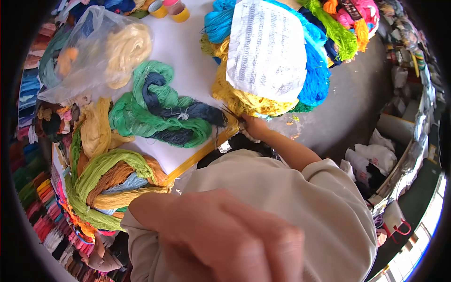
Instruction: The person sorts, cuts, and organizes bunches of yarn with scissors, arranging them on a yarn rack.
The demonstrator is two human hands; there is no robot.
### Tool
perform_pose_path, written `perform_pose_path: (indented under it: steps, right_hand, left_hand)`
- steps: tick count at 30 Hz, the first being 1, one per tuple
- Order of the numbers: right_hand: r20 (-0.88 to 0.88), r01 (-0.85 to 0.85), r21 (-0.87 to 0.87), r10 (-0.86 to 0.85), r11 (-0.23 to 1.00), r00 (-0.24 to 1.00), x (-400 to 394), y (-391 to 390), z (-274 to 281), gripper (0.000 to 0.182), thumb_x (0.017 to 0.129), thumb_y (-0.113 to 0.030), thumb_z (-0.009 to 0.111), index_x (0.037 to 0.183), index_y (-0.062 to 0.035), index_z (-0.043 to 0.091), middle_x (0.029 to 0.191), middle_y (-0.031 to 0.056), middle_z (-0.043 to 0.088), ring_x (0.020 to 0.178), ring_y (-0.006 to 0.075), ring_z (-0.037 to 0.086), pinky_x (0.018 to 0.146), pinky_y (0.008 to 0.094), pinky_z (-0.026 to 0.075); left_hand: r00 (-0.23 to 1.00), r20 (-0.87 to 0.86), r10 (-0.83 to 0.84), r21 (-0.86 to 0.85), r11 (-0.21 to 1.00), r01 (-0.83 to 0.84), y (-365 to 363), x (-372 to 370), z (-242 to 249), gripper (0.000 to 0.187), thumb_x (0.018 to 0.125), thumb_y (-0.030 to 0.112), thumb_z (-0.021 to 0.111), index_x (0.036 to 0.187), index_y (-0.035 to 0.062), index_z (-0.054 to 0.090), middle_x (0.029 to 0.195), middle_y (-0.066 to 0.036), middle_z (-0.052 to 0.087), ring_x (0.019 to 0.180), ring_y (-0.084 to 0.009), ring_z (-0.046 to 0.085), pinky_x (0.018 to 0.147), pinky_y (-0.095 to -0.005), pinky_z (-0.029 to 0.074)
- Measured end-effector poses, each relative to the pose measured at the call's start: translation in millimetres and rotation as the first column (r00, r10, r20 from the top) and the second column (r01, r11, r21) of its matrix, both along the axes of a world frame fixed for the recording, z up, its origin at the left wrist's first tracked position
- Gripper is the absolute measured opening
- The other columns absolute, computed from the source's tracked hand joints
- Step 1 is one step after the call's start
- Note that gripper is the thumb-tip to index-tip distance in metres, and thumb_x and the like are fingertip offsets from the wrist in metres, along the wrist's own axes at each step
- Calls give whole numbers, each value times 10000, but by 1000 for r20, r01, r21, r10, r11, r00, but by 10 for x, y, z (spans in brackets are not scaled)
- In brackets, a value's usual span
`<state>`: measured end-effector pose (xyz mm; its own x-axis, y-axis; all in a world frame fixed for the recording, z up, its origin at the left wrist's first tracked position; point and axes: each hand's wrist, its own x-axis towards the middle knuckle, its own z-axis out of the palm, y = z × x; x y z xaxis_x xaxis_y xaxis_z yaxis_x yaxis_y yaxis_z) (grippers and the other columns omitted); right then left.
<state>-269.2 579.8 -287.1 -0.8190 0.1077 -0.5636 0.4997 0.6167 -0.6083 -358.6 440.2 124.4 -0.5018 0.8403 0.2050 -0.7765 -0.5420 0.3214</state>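
My left hand (225, 235) is raised close to the camera in front of my chest. It is smeared by motion, its fingers bent downward, and I cannot see whether anything is in them. At the table's front edge, my right hand (256, 128) is closed around something dark and thin that is partly hidden. The dark navy end of a skein of yarn (162, 110) reaches almost to that hand. Green skeins (124, 110) lie around and under the navy one on the white tabletop (185, 47).
Blue and yellow yarn (317, 70) under a printed sheet (265, 47) is piled at the right. A plastic bag (82, 47) with cream yarn lies at the back left. Olive and brown skeins (112, 176) hang over the left corner. Small thread cones (178, 13) stand behind.
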Motion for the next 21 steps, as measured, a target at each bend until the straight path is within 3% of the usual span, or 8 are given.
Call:
perform_pose_path:
  steps: [3,6,9,11,14,17,19,21]
  right_hand:
    - [37,18,-15,-17,1000,999,-46,67,-60,357,914,-266,545,1247,-148,591,1005,196,698,937,369,676,787,445,524]
    - [36,29,-55,-27,998,999,-81,90,-266,357,912,-271,550,1243,-144,592,1039,197,692,981,358,669,811,445,518]
    - [-11,22,-54,-23,998,1000,-111,120,-343,365,913,-287,551,1246,-142,592,1085,210,678,1013,363,660,836,449,512]
    - [10,62,-21,-62,998,998,-107,124,-369,374,916,-295,551,1253,-139,591,1117,217,666,1026,375,655,848,455,513]
    - [24,47,13,-47,999,999,-110,134,-376,413,926,-328,526,1305,-170,563,1160,215,655,1039,388,652,865,468,518]
    - [135,34,6,-35,999,990,-133,163,-379,470,932,-378,507,1368,-204,529,1220,205,639,1077,381,644,896,476,519]
    - [55,-49,-23,51,999,997,-119,157,-436,535,904,-468,522,1364,-195,537,1243,207,628,1095,385,634,907,476,518]
    - [-25,-71,-10,71,997,997,-102,172,-660,550,896,-450,545,1348,-136,539,1233,233,624,1101,386,633,904,484,511]
  left_hand:
    - [968,-250,-28,148,987,67,-174,-270,-357,51,917,76,646,917,29,625,1024,-186,643,840,-248,619,643,-319,517]
    - [969,-163,188,-107,973,-207,-448,-254,-689,113,956,148,618,926,66,545,926,-85,561,819,-199,527,677,-315,462]
    - [935,-22,354,-334,879,-341,-779,-203,-1044,126,971,149,583,953,84,477,886,-36,481,779,-173,456,704,-324,410]
    - [932,30,362,-342,880,-331,-973,-154,-1238,85,966,118,571,977,89,492,909,-21,466,789,-161,438,731,-320,397]
    - [826,271,494,-417,834,-362,-1182,-37,-1438,79,975,100,546,1047,100,515,941,-6,476,805,-143,436,755,-309,390]
    - [782,346,518,-470,818,-333,-1258,53,-1593,66,983,124,548,1039,99,525,947,-8,484,809,-144,441,754,-308,399]
    - [806,352,476,-516,817,-257,-1325,94,-1724,112,1008,172,522,1073,106,584,955,6,526,811,-133,459,760,-302,423]
    - [837,306,454,-575,789,-217,-1363,133,-1848,172,1000,216,544,1088,74,585,993,-36,566,831,-158,518,771,-321,438]
